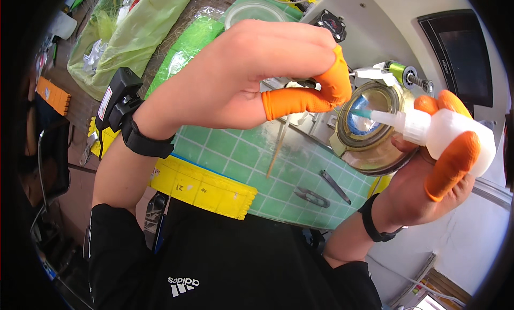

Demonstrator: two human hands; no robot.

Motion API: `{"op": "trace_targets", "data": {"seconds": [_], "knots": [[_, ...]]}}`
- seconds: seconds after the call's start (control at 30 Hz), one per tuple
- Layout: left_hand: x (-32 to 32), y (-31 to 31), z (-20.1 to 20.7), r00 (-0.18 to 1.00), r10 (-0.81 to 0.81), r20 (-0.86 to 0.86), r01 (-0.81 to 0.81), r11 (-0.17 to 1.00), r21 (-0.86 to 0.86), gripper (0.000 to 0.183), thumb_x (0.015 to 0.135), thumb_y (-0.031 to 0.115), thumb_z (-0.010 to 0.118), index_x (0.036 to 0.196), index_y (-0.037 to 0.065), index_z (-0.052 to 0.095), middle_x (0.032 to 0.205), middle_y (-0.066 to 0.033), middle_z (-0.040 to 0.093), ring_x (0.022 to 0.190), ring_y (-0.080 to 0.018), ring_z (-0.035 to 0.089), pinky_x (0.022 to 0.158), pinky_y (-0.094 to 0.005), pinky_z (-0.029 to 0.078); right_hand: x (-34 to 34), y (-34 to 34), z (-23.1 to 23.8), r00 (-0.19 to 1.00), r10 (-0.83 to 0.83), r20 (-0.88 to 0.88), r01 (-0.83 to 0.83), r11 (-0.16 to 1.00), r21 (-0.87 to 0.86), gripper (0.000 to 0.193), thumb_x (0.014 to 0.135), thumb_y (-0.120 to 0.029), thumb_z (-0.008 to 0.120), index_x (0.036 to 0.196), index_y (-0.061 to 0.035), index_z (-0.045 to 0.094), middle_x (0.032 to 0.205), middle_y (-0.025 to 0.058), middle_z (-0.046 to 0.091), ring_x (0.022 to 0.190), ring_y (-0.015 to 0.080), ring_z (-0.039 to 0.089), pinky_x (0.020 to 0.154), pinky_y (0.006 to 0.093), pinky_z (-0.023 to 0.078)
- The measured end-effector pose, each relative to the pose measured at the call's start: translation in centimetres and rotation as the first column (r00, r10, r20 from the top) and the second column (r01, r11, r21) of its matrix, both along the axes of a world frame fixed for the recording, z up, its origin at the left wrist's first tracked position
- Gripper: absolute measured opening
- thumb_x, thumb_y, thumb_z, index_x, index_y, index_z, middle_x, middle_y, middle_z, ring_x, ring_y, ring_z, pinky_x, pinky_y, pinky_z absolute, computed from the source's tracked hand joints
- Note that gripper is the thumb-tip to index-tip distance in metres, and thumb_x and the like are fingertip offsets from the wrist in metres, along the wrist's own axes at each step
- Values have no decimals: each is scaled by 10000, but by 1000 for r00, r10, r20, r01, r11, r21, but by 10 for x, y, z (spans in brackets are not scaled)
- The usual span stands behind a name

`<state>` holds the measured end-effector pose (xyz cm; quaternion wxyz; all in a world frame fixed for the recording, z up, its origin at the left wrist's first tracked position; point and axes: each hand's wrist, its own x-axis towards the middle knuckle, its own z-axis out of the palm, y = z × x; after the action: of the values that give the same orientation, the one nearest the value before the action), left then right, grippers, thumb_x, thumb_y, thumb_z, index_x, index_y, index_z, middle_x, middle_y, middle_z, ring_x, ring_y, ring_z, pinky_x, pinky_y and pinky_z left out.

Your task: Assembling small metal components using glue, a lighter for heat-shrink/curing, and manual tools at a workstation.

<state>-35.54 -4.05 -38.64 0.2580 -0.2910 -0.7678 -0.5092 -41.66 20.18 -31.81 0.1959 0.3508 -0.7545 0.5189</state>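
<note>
Orange finger cots cover the thumb and index finger of my left hand (267,56). Those two fingertips are pinched together; anything between them is too small or hidden to make out. My right hand (412,195), also in orange finger cots, grips a white plastic squeeze bottle (466,136), tilted nearly level. Its thin teal tip (360,112) points left, close to the left fingertips. Below and behind that tip is a round, metal-rimmed fixture (393,157) with a blue patch (357,123) inside. Part of the fixture is hidden by the bottle and my right hand.
On the green gridded mat (230,152) lie tweezers (335,187), a small metal tool (312,197) and a thin wooden stick (278,147). A yellow notched strip (201,187) edges the mat. A machine with a dark screen (458,53) stands right; a yellow-green bag (128,42) sits far left.
</note>
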Motion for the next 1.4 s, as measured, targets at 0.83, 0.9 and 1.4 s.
{"op": "trace_targets", "data": {"seconds": [0.83, 0.9, 1.4], "knots": [[-1, -42, -42, 972, -12, 236, -4, 998, 68, 233, 1073, 28, 574, 1288, -30, 646, 1271, -157, 684, 1203, -262, 668, 1180, -419, 424, 63, 370, -45, 509, -683, 524, 133, 664, 736, 416, 762, -294, 970, 773, 30, 710, 620, 30, 625, 579, 85, 540, 543, 289, 441], [1, -48, -46, 951, 101, 292, -121, 991, 51, 313, 1081, 64, 586, 1370, -51, 619, 1336, -175, 683, 1259, -264, 655, 1178, -401, 425, 65, 378, -74, 523, -687, 504, 111, 642, 759, 440, 757, -315, 972, 762, 32, 702, 603, 41, 618, 565, 107, 543, 544, 295, 446], [-15, -33, -36, 932, 232, 280, -257, 965, 57, 353, 1085, 74, 580, 1410, -61, 576, 1321, -204, 696, 1250, -272, 668, 1166, -402, 445, 69, 422, -85, 562, -761, 323, 314, 558, 768, 352, 810, -118, 890, 1078, 36, 721, 992, 160, 755, 871, 244, 721, 804, 368, 591]]}}
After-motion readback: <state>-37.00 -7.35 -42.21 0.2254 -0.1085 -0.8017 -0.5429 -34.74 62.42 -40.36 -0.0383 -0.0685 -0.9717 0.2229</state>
